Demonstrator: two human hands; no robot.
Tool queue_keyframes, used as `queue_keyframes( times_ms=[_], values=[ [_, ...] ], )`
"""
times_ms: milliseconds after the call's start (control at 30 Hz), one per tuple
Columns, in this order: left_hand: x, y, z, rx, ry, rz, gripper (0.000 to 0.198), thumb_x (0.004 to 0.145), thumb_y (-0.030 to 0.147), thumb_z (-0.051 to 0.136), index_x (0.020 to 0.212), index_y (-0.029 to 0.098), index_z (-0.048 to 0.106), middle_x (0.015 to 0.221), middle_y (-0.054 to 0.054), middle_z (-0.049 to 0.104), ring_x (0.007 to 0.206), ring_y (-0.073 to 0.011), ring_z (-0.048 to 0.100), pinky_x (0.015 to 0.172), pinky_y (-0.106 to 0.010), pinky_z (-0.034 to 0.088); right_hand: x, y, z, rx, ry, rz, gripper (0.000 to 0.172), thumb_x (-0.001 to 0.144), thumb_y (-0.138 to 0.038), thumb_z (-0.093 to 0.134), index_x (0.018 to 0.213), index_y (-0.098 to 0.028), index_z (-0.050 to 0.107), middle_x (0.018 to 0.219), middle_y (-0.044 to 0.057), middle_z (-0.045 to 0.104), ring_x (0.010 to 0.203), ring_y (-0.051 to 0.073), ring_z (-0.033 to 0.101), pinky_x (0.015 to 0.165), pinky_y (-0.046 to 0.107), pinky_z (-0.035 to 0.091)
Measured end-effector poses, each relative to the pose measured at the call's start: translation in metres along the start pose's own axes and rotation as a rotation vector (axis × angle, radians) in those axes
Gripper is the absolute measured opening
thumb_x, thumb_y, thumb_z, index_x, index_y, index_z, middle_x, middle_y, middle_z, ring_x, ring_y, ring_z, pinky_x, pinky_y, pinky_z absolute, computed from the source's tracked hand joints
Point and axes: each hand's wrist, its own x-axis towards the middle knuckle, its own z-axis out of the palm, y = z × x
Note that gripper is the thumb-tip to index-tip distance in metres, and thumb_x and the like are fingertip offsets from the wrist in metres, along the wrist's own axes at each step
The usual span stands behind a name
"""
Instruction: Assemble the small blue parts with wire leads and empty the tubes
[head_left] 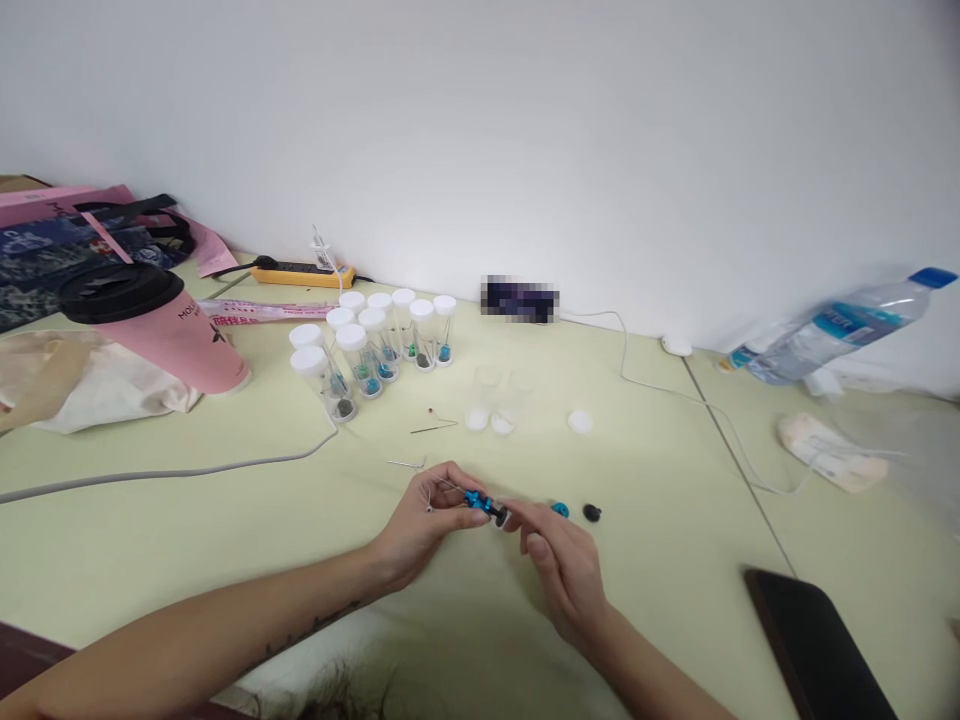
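Note:
My left hand is closed around a small blue part with a black end, pinching it between thumb and fingers. Thin metal wires stick out past the fingers on the left. At the black end, the fingertips of my right hand meet the part, with the index finger stretched toward it and the other fingers curled. Something whitish shows beside those fingertips, too small to name. Just right of my right hand lie a blue round piece and a black round piece.
Several white-capped clear tubes with small coloured pieces stand behind. Near them lie a bent wire and a white cap. A pink cup stands left; a phone and a water bottle are right.

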Motion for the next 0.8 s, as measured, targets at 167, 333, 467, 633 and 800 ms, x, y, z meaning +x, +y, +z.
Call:
queue_keyframes(
  times_ms=[167,333,467,633,800],
  values=[
    [-0.0005,0.0001,-0.0004,0.004,-0.006,0.0,0.023,0.066,0.008,0.077,0.08,0.015,0.06,0.087,-0.004,0.069,0.084,-0.015,0.063,0.082,-0.029,0.045,-0.0003,0.0005,0.0004,0.006,0.018,0.006,0.035,0.096,-0.022,0.033,0.128,-0.022,0.049,0.095,0.006,0.062,0.085,0.017,0.058,0.078,0.031,0.047],
    [-0.0004,-0.0004,-0.001,-0.001,-0.003,-0.005,0.023,0.066,0.008,0.077,0.081,0.015,0.06,0.086,-0.003,0.069,0.083,-0.0143,0.063,0.081,-0.028,0.045,0.0004,0.0002,0.0005,0.012,-0.001,0.011,0.034,0.096,-0.022,0.032,0.124,-0.022,0.052,0.094,0.006,0.062,0.085,0.017,0.058,0.077,0.03,0.046],
    [-0.0002,-0.0006,-0.0013,-0.003,0.0,-0.008,0.023,0.066,0.008,0.077,0.081,0.015,0.06,0.087,-0.003,0.069,0.082,-0.014,0.063,0.081,-0.028,0.045,-0.0001,-0.0004,0.0004,0.017,0.009,0.018,0.034,0.096,-0.023,0.033,0.125,-0.021,0.051,0.095,0.006,0.062,0.084,0.017,0.058,0.076,0.03,0.046],
    [-0.0007,-0.0004,-0.0008,-0.002,-0.002,-0.01,0.023,0.066,0.008,0.076,0.081,0.015,0.06,0.086,-0.003,0.069,0.082,-0.0137,0.063,0.081,-0.028,0.045,-0.0012,-0.0007,0.0002,0.012,-0.003,0.012,0.035,0.096,-0.023,0.033,0.125,-0.021,0.051,0.095,0.006,0.062,0.085,0.017,0.058,0.077,0.03,0.046],
    [-0.0014,-0.0002,0.0003,0.004,-0.001,-0.008,0.023,0.066,0.009,0.077,0.081,0.016,0.06,0.086,-0.003,0.069,0.083,-0.0141,0.063,0.082,-0.029,0.046,0.0005,-0.0009,0.0003,0.005,-0.005,0.017,0.035,0.097,-0.024,0.032,0.126,-0.022,0.052,0.094,0.006,0.062,0.086,0.017,0.058,0.077,0.03,0.046]
  ],
)
